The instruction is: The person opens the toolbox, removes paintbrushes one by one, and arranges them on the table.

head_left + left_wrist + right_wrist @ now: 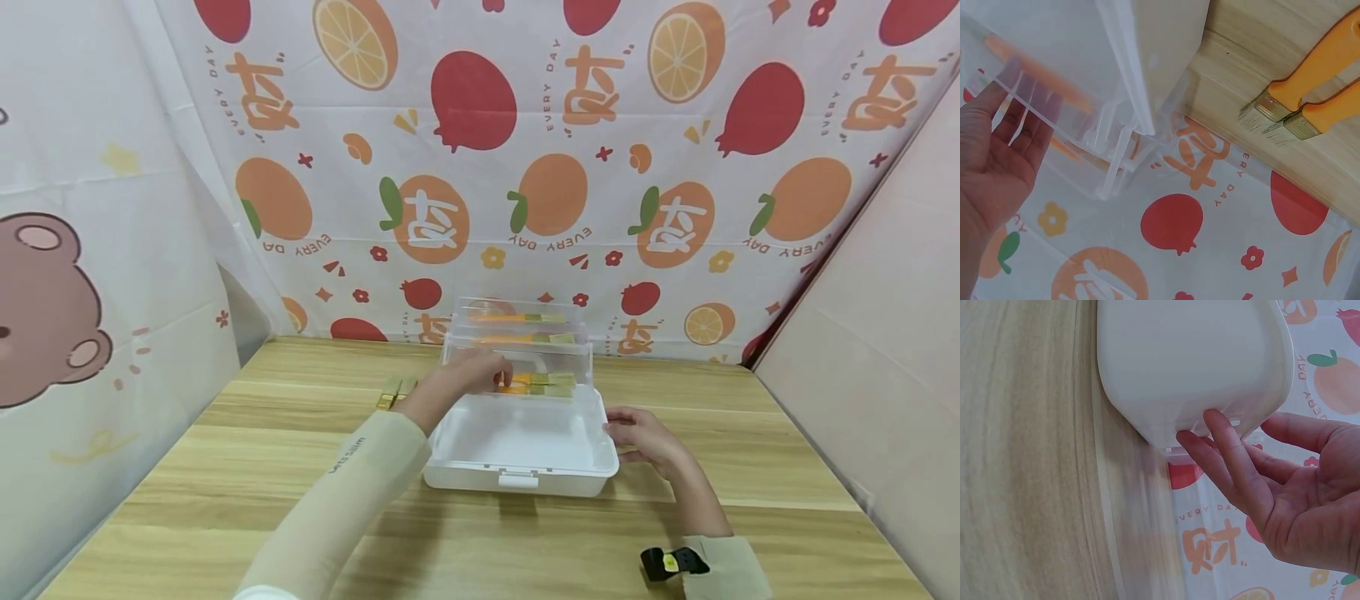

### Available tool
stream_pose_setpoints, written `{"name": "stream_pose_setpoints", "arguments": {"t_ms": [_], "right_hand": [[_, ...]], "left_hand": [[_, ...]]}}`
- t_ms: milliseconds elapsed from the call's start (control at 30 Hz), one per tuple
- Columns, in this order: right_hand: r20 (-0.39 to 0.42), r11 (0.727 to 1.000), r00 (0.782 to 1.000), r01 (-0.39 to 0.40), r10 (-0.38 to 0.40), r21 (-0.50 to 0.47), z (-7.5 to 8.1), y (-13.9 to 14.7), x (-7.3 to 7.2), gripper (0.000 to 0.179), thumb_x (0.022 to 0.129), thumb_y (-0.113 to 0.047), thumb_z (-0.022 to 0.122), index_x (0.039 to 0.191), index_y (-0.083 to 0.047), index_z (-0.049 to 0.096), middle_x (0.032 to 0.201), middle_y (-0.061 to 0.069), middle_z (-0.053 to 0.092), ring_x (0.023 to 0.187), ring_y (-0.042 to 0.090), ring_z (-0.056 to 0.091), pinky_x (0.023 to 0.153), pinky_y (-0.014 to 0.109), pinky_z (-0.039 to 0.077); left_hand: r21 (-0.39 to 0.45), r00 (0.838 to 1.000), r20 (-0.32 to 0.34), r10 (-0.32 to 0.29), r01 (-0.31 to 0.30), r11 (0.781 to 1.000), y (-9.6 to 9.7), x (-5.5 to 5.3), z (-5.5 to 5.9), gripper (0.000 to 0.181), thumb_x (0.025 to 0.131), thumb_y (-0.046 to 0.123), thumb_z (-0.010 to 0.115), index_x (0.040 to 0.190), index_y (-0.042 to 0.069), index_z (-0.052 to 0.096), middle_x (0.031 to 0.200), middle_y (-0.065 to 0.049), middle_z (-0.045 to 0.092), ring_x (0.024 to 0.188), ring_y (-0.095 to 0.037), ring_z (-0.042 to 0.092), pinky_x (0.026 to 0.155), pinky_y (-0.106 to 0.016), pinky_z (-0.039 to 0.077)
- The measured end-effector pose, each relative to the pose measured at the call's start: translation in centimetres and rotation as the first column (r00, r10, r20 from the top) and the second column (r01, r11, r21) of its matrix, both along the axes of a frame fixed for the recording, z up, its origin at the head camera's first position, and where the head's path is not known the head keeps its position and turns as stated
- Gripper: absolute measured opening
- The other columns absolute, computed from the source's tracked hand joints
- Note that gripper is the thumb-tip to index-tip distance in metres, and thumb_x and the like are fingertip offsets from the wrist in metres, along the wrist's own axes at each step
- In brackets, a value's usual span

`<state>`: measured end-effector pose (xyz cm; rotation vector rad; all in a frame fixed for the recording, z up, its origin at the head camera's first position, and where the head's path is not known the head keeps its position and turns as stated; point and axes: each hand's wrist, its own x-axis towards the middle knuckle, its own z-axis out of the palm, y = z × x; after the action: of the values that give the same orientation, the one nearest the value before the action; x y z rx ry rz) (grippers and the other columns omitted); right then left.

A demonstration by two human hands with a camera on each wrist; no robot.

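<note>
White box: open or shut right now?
The white box is open: the head view shows its clear trays raised toward the back and its white inside exposed.

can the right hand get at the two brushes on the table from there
Probably not easily. The right hand touches the right side of the white box, while the brushes lie past its left side; the box, its raised clear trays and the left sleeve are in the way.
</note>
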<state>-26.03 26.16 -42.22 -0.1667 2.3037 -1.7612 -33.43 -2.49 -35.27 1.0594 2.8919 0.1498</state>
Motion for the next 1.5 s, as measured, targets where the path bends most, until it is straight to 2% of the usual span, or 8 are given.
{"name": "stream_pose_setpoints", "arguments": {"t_ms": [267, 500, 700, 900, 1100, 1267, 1500], "right_hand": [[0.003, 1.000, 1.000, 0.001, -0.001, -0.005, 0.0, 0.0, 0.0, 0.045, 0.092, -0.012, 0.052, 0.128, 0.013, 0.040, 0.111, 0.017, 0.056, 0.093, 0.026, 0.058, 0.071, 0.041, 0.051], [0.003, 1.000, 1.000, 0.001, -0.001, -0.002, 0.1, -0.1, -0.1, 0.046, 0.092, -0.012, 0.052, 0.128, 0.013, 0.040, 0.111, 0.017, 0.056, 0.094, 0.025, 0.058, 0.071, 0.041, 0.051], [-0.004, 1.000, 1.000, -0.007, 0.007, 0.001, 0.1, 0.1, 0.2, 0.045, 0.092, -0.012, 0.052, 0.128, 0.013, 0.040, 0.110, 0.016, 0.056, 0.094, 0.026, 0.058, 0.071, 0.041, 0.051], [0.000, 1.000, 1.000, -0.010, 0.010, 0.001, 0.1, 0.3, 0.4, 0.045, 0.092, -0.012, 0.052, 0.128, 0.012, 0.040, 0.110, 0.016, 0.056, 0.093, 0.025, 0.058, 0.071, 0.041, 0.051], [0.000, 1.000, 1.000, -0.013, 0.013, 0.003, 0.1, 0.4, 0.6, 0.044, 0.092, -0.012, 0.052, 0.127, 0.012, 0.041, 0.110, 0.016, 0.056, 0.093, 0.024, 0.058, 0.071, 0.041, 0.051], [0.003, 1.000, 1.000, -0.012, 0.012, 0.005, 0.1, 0.4, 0.7, 0.044, 0.092, -0.012, 0.052, 0.128, 0.012, 0.041, 0.110, 0.016, 0.056, 0.093, 0.024, 0.058, 0.071, 0.041, 0.051], [0.004, 1.000, 1.000, -0.016, 0.016, 0.002, 0.1, 0.5, 0.8, 0.044, 0.092, -0.012, 0.052, 0.127, 0.012, 0.041, 0.109, 0.016, 0.056, 0.092, 0.024, 0.058, 0.071, 0.041, 0.051]], "left_hand": [[0.009, 1.000, 0.014, -0.019, 0.019, 1.000, -0.3, -0.2, 0.1, 0.017, 0.082, 0.000, 0.066, 0.094, 0.012, 0.069, 0.081, 0.001, 0.061, 0.074, -0.014, 0.052, 0.071, -0.026, 0.044], [0.007, 0.998, 0.060, 0.025, -0.026, 1.000, -0.6, -0.2, 0.3, 0.020, 0.084, 0.001, 0.065, 0.097, 0.015, 0.069, 0.082, 0.003, 0.060, 0.076, -0.014, 0.051, 0.072, -0.025, 0.044], [0.025, 0.995, 0.088, 0.051, -0.053, 0.998, -0.2, 0.5, 0.4, 0.019, 0.085, 0.003, 0.064, 0.096, 0.016, 0.070, 0.080, 0.005, 0.058, 0.076, -0.015, 0.051, 0.073, -0.025, 0.043], [0.013, 0.997, 0.074, 0.033, -0.035, 0.999, 0.0, 1.0, 0.4, 0.021, 0.083, -0.002, 0.064, 0.095, 0.015, 0.070, 0.084, 0.001, 0.061, 0.075, -0.015, 0.051, 0.072, -0.026, 0.043], [0.003, 0.998, 0.057, 0.021, -0.021, 1.000, 0.0, 1.1, 0.5, 0.018, 0.083, 0.001, 0.066, 0.094, 0.015, 0.069, 0.082, 0.002, 0.060, 0.075, -0.015, 0.050, 0.071, -0.026, 0.043], [0.022, 0.998, 0.056, 0.031, -0.032, 0.999, -0.1, 1.1, 0.9, 0.017, 0.080, 0.005, 0.070, 0.094, 0.015, 0.069, 0.079, 0.005, 0.058, 0.075, -0.015, 0.050, 0.071, -0.027, 0.042], [0.009, 0.998, 0.026, 0.052, -0.053, 0.999, -0.6, 1.6, 1.7, 0.021, 0.078, 0.007, 0.073, 0.097, 0.016, 0.070, 0.080, 0.004, 0.059, 0.075, -0.016, 0.050, 0.071, -0.029, 0.042]]}}
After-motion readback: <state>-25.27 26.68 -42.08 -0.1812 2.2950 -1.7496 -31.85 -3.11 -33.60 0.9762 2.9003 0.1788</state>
